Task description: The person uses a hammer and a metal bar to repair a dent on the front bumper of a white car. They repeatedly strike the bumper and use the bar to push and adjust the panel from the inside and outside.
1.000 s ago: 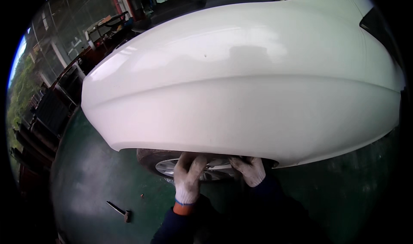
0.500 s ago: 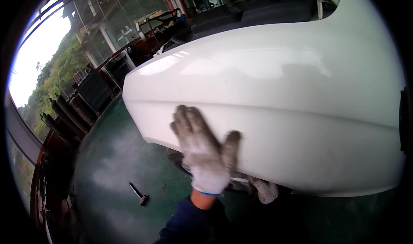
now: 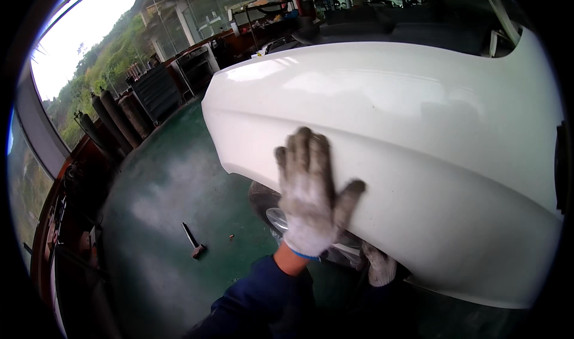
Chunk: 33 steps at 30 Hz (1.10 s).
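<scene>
My left hand, in a white knitted glove with grey-soiled fingers, lies flat on the outer face of a white car fender. Its fingers point up towards the crease line, and the thumb is spread to the right. My right hand, gloved the same way, is at the fender's lower edge, partly beneath it. The panel and shadow hide its fingers, so I cannot see whether it grips anything. Behind my left hand, part of a wheel shows under the fender.
A hammer lies on the green floor, with a small brownish bit nearby. Gas cylinders and a dark tool cabinet stand along the windowed wall. A cluttered bench is farther back.
My view has shifted, so the fender and floor things sit farther right or lower. My left hand stays flat on the panel, slightly blurred in both frames. My right hand remains at the lower edge.
</scene>
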{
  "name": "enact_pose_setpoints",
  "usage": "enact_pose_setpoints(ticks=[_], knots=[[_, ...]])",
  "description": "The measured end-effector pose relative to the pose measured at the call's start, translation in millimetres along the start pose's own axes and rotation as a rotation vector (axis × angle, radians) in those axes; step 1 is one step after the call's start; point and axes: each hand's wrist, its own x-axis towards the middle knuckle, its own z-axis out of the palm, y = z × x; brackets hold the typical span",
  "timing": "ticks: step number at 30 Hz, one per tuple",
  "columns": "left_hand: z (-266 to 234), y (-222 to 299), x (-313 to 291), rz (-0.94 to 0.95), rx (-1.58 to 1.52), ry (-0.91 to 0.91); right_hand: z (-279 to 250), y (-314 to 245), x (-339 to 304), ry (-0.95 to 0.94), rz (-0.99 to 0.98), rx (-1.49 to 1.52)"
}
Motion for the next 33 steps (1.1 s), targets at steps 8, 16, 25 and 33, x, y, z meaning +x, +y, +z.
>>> enact_pose_setpoints(ticks=[8,16,25,33], knots=[[8,58,-17,-0.017,-0.07,-0.048,-13,32,5,0.056,-0.5,-0.686],[-12,11,-36,0.071,-0.19,-0.29,-13,-25,-11,-0.145,0.247,0.066],[-19,-146,10,-0.539,0.077,-0.013,-24,-30,-54,-0.398,0.403,-0.124],[-7,9,-5,0.008,-0.157,-0.047,-45,-25,-78,-0.638,0.566,-0.407]])
